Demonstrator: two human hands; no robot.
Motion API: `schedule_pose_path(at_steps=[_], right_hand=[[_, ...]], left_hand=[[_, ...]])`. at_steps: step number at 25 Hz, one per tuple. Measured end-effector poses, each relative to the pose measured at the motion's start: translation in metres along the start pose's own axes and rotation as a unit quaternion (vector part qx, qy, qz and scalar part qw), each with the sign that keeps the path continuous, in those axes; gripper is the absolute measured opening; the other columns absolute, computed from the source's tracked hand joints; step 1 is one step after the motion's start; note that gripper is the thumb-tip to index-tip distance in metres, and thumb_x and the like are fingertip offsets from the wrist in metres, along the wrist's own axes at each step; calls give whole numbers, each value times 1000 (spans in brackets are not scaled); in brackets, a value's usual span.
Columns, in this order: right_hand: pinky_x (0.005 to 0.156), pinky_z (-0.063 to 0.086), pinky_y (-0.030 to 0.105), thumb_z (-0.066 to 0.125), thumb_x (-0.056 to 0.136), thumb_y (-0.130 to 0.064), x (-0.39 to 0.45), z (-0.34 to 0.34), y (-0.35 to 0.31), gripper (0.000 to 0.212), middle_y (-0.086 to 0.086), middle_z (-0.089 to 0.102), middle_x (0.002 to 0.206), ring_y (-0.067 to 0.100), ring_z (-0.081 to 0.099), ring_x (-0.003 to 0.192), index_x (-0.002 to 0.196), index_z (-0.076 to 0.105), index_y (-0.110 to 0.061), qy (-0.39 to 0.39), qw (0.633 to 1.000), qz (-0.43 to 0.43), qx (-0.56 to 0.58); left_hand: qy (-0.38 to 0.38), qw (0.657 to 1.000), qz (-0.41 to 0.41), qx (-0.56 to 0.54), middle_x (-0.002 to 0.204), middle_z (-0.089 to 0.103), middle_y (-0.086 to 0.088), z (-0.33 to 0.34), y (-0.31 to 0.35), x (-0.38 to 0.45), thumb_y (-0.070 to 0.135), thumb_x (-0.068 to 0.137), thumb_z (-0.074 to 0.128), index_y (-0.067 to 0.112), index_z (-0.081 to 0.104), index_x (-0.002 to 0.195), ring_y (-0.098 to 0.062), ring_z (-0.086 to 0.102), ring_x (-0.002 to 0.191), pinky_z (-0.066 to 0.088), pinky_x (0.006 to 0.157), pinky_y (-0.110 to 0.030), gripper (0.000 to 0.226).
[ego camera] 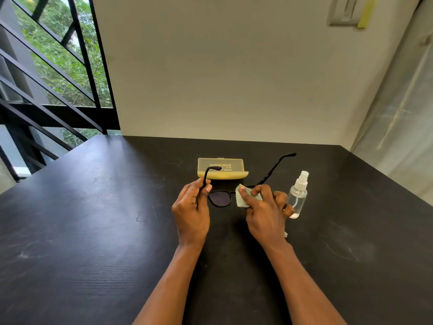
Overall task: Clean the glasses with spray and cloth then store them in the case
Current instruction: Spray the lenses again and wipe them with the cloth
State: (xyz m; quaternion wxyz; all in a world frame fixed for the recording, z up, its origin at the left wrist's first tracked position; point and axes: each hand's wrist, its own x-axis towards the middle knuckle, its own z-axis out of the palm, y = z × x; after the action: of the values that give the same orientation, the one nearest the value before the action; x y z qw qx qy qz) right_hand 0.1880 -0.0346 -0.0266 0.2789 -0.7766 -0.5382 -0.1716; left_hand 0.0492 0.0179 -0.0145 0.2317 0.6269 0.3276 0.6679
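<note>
Risk first, as I read it from here: the glasses (220, 199) are held above the dark table (93, 231) by one temple only, my left hand (191, 211) pinching that arm between thumb and curled fingers, so any hard rub from the other side could twist the hinge or lever the frame out of the pinch. My right hand (263, 208) has the pale green cloth (243, 200) wrapped over the right lens, thumb on top and fingers curled beneath, clamped on cloth and lens together; too much pressure there would flex the bridge, I judge. The spray bottle (298, 195) stands upright just beside my right knuckles, seemingly touching them, and a sideways wiping stroke could knock it over. The frame's long axis runs left to right across my view, lens fronts facing toward me, both temples unfolded and pointing away toward the wall, the right one angled up and outward. The yellow case (222, 168) lies just behind the glasses; I cannot tell whether it is latched.
</note>
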Motion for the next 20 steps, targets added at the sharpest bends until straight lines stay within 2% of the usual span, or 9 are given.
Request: schedule_pose_path(at_steps=[3,6,9,13,14,15,17,20], right_hand=[[68,23,40,78,60,-6,0,4,2,52,5,60,102,25,28,93,106,70,-30,32,999,1,9],[67,22,40,82,53,-4,0,1,1,51,3,63,95,24,30,91,97,73,-28,68,998,-1,8],[68,20,40,85,47,-5,-1,-1,1,48,3,64,90,24,32,91,89,75,-26,91,996,4,-2],[70,-1,30,89,40,-10,-1,-1,2,46,2,65,85,26,32,91,82,76,-26,120,992,25,-38],[70,1,31,91,38,-13,0,-1,2,47,3,65,85,26,32,90,81,76,-25,124,991,26,-50],[71,9,35,92,37,-15,0,-2,2,48,4,64,84,27,32,90,82,76,-24,126,990,28,-60],[66,33,44,93,37,-18,0,-3,0,51,7,63,85,28,32,89,85,76,-21,128,989,34,-73],[62,41,46,90,44,-21,1,-2,-2,56,10,61,90,28,31,88,97,73,-19,128,987,55,-82]], left_hand=[[6,1000,-12,-7,97,62,5,-1,0,0,9,83,62,8,65,108,-5,63,86,56,74,-21,25],[11,1000,-21,-8,98,62,4,-1,0,1,8,83,61,6,65,108,-10,64,88,56,75,-24,25],[12,1000,-17,0,98,61,5,0,1,1,10,83,61,5,65,108,-9,63,90,55,78,-19,26],[5,1000,4,-1,98,62,4,1,1,0,9,83,62,3,65,107,-6,63,88,53,75,-11,25],[2,1000,9,-1,97,62,4,1,1,0,8,83,62,3,65,107,-5,63,89,52,75,-11,24],[1,1000,13,-2,97,62,4,1,0,0,8,83,61,3,65,107,-4,61,91,52,75,-10,25],[1,1000,15,-8,98,62,4,1,0,0,8,83,61,2,65,107,-2,59,94,53,76,-12,25],[2,1000,13,-14,98,61,5,2,0,-1,10,83,60,3,65,106,0,59,94,55,76,-19,24]])
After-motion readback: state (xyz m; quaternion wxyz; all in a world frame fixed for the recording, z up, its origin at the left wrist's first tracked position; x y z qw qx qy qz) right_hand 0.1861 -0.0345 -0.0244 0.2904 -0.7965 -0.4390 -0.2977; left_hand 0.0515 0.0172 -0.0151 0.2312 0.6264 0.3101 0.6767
